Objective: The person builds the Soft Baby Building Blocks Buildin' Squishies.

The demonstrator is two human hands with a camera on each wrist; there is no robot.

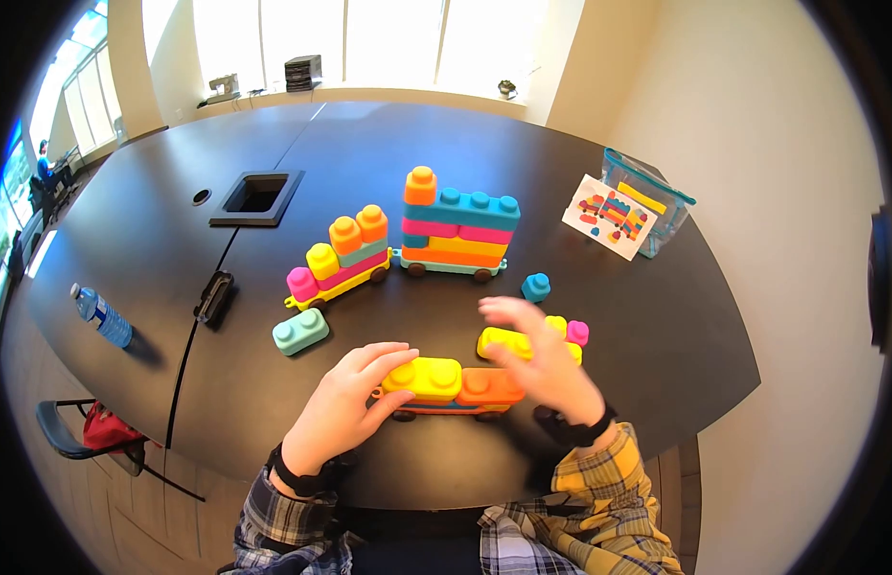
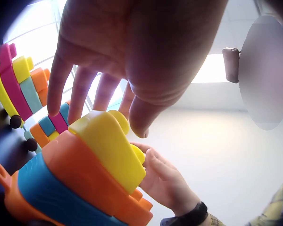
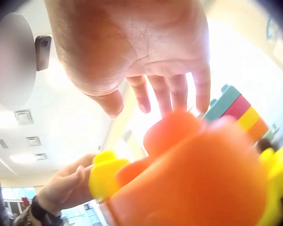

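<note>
In the head view a block wagon on dark wheels stands near the front table edge, with a yellow block (image 1: 429, 379) at left on top and an orange block (image 1: 488, 386) at right. Thumb and fingers of my left hand (image 1: 345, 393) are around the yellow block, pinching it from both sides. My right hand (image 1: 551, 369), a little blurred, hovers by the orange block with fingers spread and nothing in them. The right wrist view has that palm (image 3: 146, 52) above the orange block's studs. Partly hidden behind the right hand are loose yellow blocks (image 1: 499, 340) and a pink block (image 1: 577, 333).
Beyond stand a teal-topped wagon (image 1: 460, 235) and a lower wagon (image 1: 345, 268), linked together. Loose are a mint block (image 1: 300, 332) and a blue block (image 1: 536, 287). A picture card (image 1: 609, 217) leans on a clear bag (image 1: 662, 201); a water bottle (image 1: 103, 316) is at left.
</note>
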